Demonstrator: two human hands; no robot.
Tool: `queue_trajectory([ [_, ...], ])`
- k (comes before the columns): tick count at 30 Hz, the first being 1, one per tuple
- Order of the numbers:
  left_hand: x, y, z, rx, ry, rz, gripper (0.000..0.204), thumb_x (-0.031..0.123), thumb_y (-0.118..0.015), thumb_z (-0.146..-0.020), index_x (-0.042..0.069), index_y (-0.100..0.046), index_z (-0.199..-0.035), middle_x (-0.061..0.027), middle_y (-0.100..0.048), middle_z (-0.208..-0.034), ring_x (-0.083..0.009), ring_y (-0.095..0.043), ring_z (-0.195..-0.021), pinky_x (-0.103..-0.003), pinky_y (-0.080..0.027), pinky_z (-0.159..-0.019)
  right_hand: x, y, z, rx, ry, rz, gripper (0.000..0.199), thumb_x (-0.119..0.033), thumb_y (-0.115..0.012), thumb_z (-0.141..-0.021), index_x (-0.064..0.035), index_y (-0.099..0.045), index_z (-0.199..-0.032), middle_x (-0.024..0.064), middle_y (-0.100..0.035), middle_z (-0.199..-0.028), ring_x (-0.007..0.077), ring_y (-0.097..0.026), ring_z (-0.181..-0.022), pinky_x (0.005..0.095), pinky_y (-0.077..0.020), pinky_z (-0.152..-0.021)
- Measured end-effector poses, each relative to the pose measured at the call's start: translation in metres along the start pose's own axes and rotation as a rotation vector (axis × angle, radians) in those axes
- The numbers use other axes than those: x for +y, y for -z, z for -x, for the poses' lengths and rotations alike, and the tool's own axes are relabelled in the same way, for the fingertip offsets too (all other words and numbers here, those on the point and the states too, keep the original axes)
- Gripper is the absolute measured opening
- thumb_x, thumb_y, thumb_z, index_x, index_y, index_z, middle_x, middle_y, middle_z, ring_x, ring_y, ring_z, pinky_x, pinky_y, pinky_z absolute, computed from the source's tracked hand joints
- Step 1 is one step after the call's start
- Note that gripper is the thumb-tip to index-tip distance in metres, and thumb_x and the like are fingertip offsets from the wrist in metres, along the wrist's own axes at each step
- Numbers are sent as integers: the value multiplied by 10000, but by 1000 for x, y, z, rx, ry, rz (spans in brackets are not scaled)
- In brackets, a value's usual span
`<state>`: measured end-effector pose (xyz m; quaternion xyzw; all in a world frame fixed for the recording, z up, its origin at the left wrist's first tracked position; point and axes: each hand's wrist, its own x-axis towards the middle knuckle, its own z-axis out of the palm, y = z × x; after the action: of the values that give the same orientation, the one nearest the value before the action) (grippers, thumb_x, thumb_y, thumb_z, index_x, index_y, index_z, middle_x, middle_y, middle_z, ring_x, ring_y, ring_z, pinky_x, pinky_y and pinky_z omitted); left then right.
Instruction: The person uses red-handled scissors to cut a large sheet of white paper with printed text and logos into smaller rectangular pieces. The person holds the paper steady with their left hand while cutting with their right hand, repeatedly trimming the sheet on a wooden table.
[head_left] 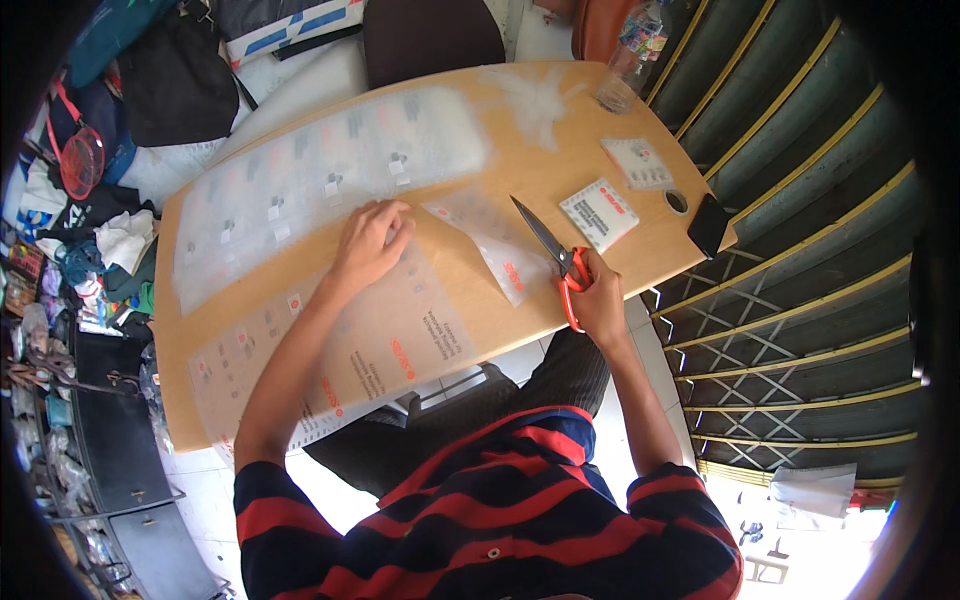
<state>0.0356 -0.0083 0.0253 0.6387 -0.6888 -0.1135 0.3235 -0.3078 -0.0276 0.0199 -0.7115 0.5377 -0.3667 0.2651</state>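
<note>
My right hand grips a pair of scissors by its orange-red handles. The dark blades point up and left over the table, slightly parted. Just left of the blades lies a cut triangular piece of translucent printed plastic. My left hand is at the upper edge of a large translucent printed plastic sheet, fingers curled and closed at that edge. This sheet drapes over the near edge of the table. Beyond my left hand stretches a long layered stack of clear plastic pieces.
On the brown table, a small stack of printed bags, another clear packet, a tape roll and a black phone lie at right. A plastic bottle stands at the far right corner. A folding metal gate borders the right side.
</note>
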Motion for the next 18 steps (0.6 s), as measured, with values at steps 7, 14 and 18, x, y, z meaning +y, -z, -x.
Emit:
queue_trajectory([
  [7,31,-2,-34,-402,722,717,346,316,-591,-967,-7,-647,-1079,-59,-683,-753,-131,-616,-626,-282,-457,-544,4,12,6,-80,108,-145,318,-135,-833,-746,5,-584,-887,29,-568,-711,96,-433,-640,271,-423,-590],
  [14,34,1,10,142,466,951,269,69,-634,-908,7,-546,-1154,-90,-659,-995,-142,-641,-814,-277,-523,-610,-21,31,29,-174,43,-127,357,-114,-779,-767,20,-586,-1037,91,-703,-874,112,-595,-667,284,-490,-639],
  [18,32,-13,38,98,516,1014,416,-4,-563,-893,23,-478,-1300,-92,-631,-1086,-158,-636,-966,-329,-556,-710,-5,28,65,-421,-41,-440,348,-124,-762,-800,25,-581,-1057,71,-681,-796,86,-621,-695,279,-502,-634],
])
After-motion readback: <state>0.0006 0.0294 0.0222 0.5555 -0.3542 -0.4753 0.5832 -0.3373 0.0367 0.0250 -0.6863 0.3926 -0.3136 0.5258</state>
